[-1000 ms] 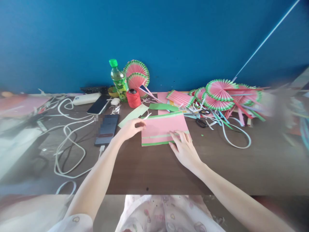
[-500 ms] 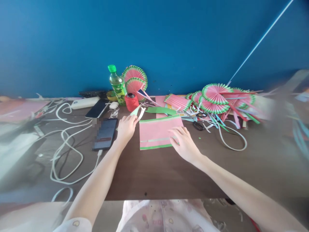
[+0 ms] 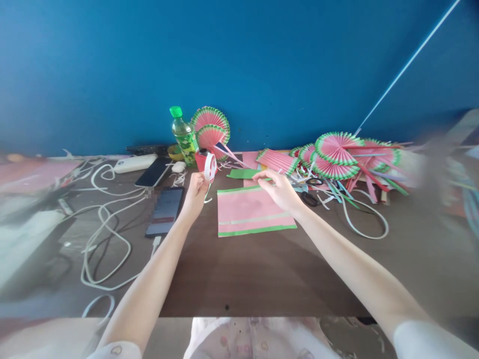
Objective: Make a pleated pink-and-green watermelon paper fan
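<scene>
View from above my own hands. My left hand (image 3: 195, 193) is raised off the table (image 3: 262, 269), thumb and fingers closed in a pinch on a small tape roll (image 3: 210, 166), a white ring with red print held on edge. My right hand (image 3: 280, 188), at 3 o'clock from the left, has thumb and forefinger pressed together; what lies between them is too thin to tell. It hovers over the far right corner of the pink sheet (image 3: 249, 217).

The pink sheet lies flat on the table between and just below both hands. A green band runs along its far edge and another along its near edge, with a pale strip parallel to the near one. Progress, as I judge it: the borders are on, but the sheet shows no pleats.

At 2 o'clock, finished pleated fans (image 3: 337, 154) in the same pink and green lie heaped, with scissors (image 3: 309, 198) beside them. At 9 o'clock lies a phone (image 3: 165, 210) among white cables (image 3: 101, 214); at 12 o'clock stands a green bottle (image 3: 183, 133).
</scene>
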Demonstrator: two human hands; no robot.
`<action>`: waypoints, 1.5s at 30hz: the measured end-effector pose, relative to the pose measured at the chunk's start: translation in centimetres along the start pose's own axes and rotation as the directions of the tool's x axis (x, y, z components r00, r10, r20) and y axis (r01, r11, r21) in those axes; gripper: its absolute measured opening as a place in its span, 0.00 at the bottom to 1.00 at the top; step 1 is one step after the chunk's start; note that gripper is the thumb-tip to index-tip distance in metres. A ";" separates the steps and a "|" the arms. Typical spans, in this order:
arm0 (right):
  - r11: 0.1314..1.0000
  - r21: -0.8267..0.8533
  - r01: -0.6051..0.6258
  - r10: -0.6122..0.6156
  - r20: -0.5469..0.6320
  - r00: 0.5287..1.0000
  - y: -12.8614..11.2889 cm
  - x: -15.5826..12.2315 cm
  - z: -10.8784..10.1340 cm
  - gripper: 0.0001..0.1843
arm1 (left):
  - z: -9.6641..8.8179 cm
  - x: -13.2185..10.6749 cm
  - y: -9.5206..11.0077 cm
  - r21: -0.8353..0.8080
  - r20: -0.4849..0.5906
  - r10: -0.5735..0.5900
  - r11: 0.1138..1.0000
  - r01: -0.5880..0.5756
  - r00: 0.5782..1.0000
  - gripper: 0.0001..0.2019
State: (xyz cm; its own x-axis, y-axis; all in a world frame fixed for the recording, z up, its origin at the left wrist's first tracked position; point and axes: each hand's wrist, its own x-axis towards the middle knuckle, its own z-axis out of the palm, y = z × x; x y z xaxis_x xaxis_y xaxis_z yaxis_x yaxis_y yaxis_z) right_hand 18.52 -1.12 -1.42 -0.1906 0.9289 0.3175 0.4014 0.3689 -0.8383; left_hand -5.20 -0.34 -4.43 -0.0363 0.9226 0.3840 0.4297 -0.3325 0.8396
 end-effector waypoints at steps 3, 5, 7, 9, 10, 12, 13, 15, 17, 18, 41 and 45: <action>0.997 0.079 -0.005 0.002 0.040 0.999 0.1 0.3 0.2 0.10 | 0.0 -0.6 0.5 0.038 -0.005 0.012 0.999 -0.011 1.000 0.11; 0.991 0.133 -0.018 0.007 0.085 0.996 0.3 0.3 0.4 0.11 | 0.1 -1.1 0.7 0.034 0.031 -0.005 0.999 0.004 0.999 0.12; 0.986 0.160 -0.033 0.013 0.125 0.992 0.6 0.2 0.7 0.11 | 0.2 -1.4 0.6 0.073 0.064 -0.038 0.997 0.034 0.997 0.12; 0.985 0.166 -0.041 0.015 0.153 0.988 0.9 0.2 0.8 0.11 | 0.3 -1.6 0.6 0.131 0.083 -0.031 0.991 0.020 0.996 0.12; 0.985 0.167 -0.042 0.015 0.161 0.987 1.0 0.3 0.9 0.11 | 0.3 -1.7 0.6 0.142 0.086 -0.007 0.990 -0.006 0.996 0.11; 0.983 0.176 -0.047 0.018 0.166 0.986 1.1 0.3 0.9 0.11 | 0.4 -1.9 0.8 0.126 0.086 0.049 0.990 -0.060 0.995 0.10; 0.981 0.186 -0.049 0.019 0.163 0.986 1.0 0.3 0.9 0.11 | 0.5 -2.0 1.0 0.114 0.087 0.064 0.991 -0.074 0.994 0.10; 0.974 0.224 -0.046 0.011 0.154 0.988 0.6 0.2 0.8 0.11 | 0.9 -2.5 1.4 0.114 0.113 0.068 0.990 -0.081 0.991 0.11; 0.961 0.274 -0.031 -0.011 0.153 0.988 0.1 -0.1 0.8 0.11 | 1.5 -3.1 1.8 0.148 0.190 0.070 0.984 -0.099 0.979 0.10; 0.955 0.295 -0.025 -0.024 0.159 0.987 -0.2 -0.3 0.8 0.10 | 1.8 -3.5 1.9 0.159 0.237 0.085 0.979 -0.125 0.968 0.10; 0.974 0.074 0.213 -0.218 0.071 0.973 -1.9 -2.5 1.5 0.05 | 3.5 -5.9 4.9 -0.023 0.494 -0.023 0.999 0.039 0.869 0.03; 0.971 0.108 0.215 -0.220 0.044 0.974 -2.0 -2.6 1.6 0.03 | 3.5 -5.9 4.8 -0.099 0.482 -0.030 0.991 0.089 0.875 0.04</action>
State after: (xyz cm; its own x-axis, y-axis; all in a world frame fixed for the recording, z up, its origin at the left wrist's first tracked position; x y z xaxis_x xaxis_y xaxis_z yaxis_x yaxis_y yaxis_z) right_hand 16.83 -4.30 -1.28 -0.3135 0.8225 0.4746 0.2522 0.5539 -0.7934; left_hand 0.24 -6.70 -4.07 0.3906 0.9120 0.1256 0.3329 -0.2671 0.9044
